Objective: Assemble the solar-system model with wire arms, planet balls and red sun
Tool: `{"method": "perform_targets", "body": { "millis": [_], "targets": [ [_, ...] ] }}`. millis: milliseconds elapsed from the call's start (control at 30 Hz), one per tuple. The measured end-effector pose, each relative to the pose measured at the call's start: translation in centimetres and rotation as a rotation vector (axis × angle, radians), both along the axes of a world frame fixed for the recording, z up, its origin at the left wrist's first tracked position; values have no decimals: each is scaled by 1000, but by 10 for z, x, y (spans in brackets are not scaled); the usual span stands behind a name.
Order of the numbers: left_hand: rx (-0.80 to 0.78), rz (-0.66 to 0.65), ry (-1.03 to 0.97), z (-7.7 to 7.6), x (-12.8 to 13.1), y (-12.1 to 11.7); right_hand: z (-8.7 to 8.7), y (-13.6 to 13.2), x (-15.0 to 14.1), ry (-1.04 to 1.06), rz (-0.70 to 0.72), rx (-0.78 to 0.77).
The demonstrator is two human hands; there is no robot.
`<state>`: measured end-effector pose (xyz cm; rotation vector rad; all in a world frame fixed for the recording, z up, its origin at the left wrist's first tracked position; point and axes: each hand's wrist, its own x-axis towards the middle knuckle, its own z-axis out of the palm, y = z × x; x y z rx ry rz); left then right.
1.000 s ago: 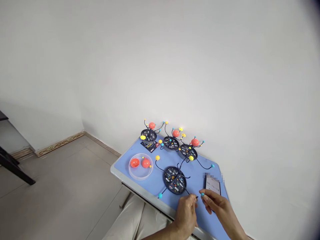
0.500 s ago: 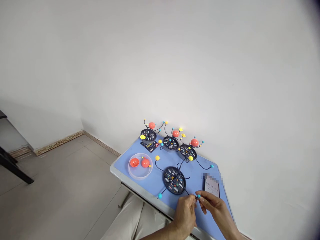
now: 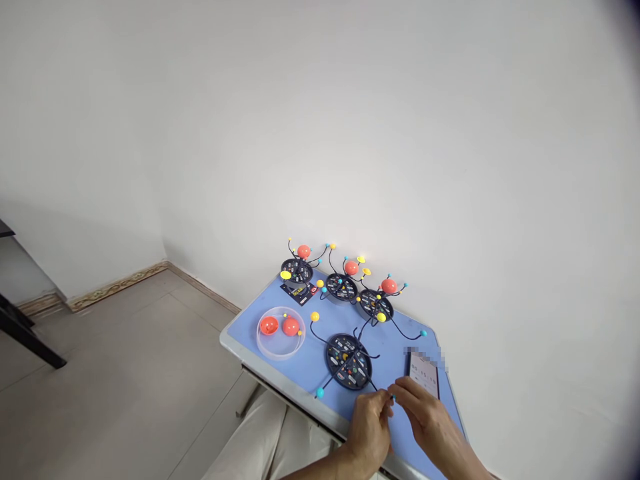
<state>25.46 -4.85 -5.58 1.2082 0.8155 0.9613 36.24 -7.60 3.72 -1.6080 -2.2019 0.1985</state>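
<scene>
at the near edge of the blue table (image 3: 245,333), the right hand (image 3: 429,417) had moved closer to the left hand (image 3: 369,432). left fingers (image 3: 384,400) were pinched together on a black wire (image 3: 375,387) from the black disc model (image 3: 349,362); its teal bead (image 3: 393,398) sat just beside the right fingers (image 3: 397,390), contact unclear.

This first-person view from the head shows only parts of the person's body, gathered along the bottom of the scene. Two bare hands appear: the left hand (image 3: 369,440) is seen from the back as a rounded shape, and the right hand (image 3: 430,420) shows long, slim fingers (image 3: 403,392). Both forearms are bare, the left forearm (image 3: 315,472) and the right forearm (image 3: 473,467) each running out of the bottom of the frame. Below the near edge of the tabletop (image 3: 285,403), loose, pale cream trousers (image 3: 265,443) cover the legs, their soft cloth falling in broad folds.
</scene>
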Motion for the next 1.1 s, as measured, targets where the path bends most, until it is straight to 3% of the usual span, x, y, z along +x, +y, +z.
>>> {"method": "perform_targets", "body": {
  "millis": [333,567,700,867,1000,1100],
  "targets": [
    [-24,14,-67,-3,2,-1,-7,6,2,-411,36,1],
    [-115,20,-80,14,-3,-1,4,6,-1,-412,156,-23],
    [-129,11,-60,17,-4,-1,-6,8,6,-453,116,1],
    [-78,25,-34,10,-3,-2,-18,15,14,-581,72,18],
    [-91,25,-44,9,-2,-1,-15,16,11,-577,64,-13],
    [-168,12,-89,15,-3,-1,-9,14,6,-450,7,-112]
  ]
}}
